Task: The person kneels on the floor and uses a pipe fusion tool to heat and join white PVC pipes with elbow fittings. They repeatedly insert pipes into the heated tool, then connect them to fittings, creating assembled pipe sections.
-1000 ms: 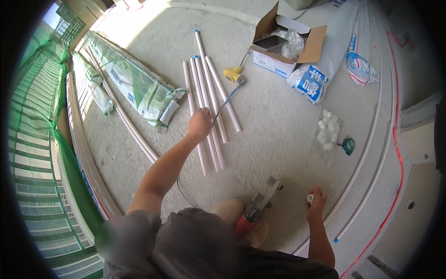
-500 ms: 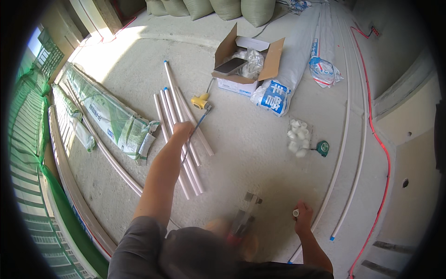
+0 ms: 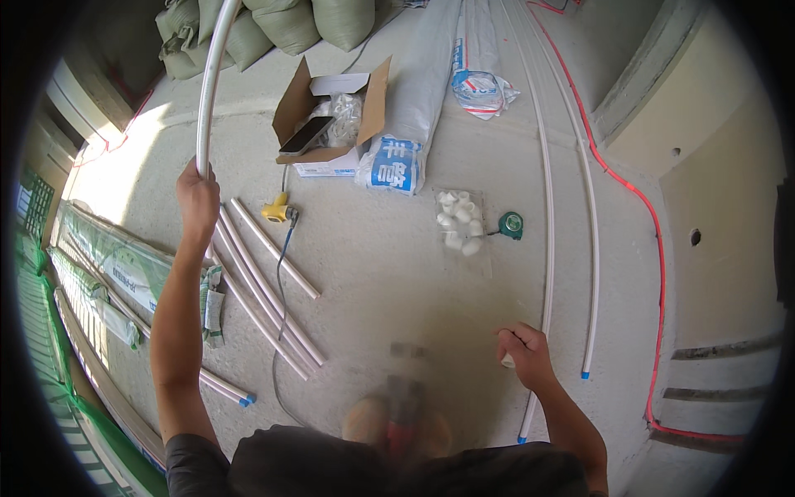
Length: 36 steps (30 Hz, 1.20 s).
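My left hand (image 3: 199,200), its arm stretched far out, is closed around a white plastic pipe (image 3: 214,79) that rises from the fist past the top edge of the view. Below that hand several more white pipes (image 3: 267,290) lie side by side on the concrete floor. At the right, my right hand (image 3: 528,356) has its fingers curled around a small white pipe fitting (image 3: 508,361), mostly hidden by them. Between my arms, close to me, stands a blurred tool with a dark metal head and red body (image 3: 401,414).
An opened carton (image 3: 327,168) holds clear bags, with a phone (image 3: 306,135) on top. Nearby are a yellow connector (image 3: 276,209) with a cable, a bag of white fittings (image 3: 459,217) and a green tape measure (image 3: 511,225). Long pipes (image 3: 546,248) and red conduit (image 3: 638,195) run along the right.
My left hand has lifted a pipe from the floor bundle and raised it. The view has shifted, so the floor things sit further left. My right hand keeps the fitting.
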Available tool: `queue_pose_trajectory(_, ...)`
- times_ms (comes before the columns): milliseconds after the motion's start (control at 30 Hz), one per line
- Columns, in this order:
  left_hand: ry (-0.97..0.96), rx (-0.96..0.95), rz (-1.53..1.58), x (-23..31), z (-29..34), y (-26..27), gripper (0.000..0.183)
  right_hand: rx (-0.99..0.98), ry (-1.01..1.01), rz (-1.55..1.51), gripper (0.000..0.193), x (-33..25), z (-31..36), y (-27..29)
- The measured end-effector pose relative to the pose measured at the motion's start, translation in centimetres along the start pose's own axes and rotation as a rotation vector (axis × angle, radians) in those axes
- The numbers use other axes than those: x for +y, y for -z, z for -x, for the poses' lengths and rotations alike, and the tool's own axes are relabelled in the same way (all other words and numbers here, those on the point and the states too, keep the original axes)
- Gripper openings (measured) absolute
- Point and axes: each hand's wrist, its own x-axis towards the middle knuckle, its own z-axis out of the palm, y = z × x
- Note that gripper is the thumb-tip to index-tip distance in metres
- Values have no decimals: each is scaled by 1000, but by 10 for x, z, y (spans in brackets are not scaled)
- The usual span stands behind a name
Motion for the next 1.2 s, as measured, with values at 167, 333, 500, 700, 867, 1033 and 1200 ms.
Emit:
queue_pose_trajectory(167,-270,-516,-385,-6,120,-24,15,171,64,-639,47,-22,-42,25)
queue_pose_trajectory(333,-434,-727,-423,-44,187,-12,17,340,104,-770,46,-5,-44,50)
queue_pose_trajectory(500,-509,-720,-496,-43,179,-1,16,363,31,-613,36,6,-45,59)
queue_pose_trajectory(700,-542,-555,-625,-1,183,-22,22,145,-25,-374,24,11,-34,5)
queue_pose_trajectory(867,-517,-674,-619,-10,164,-14,35,292,136,-375,25,7,-22,25)
queue_pose_trajectory(1033,173,-409,-253,-2,113,27,45,670,217,-517,37,0,-6,80)
queue_pose_trajectory(1200,160,-138,655,76,74,43,48,226,50,-583,44,27,-5,34)
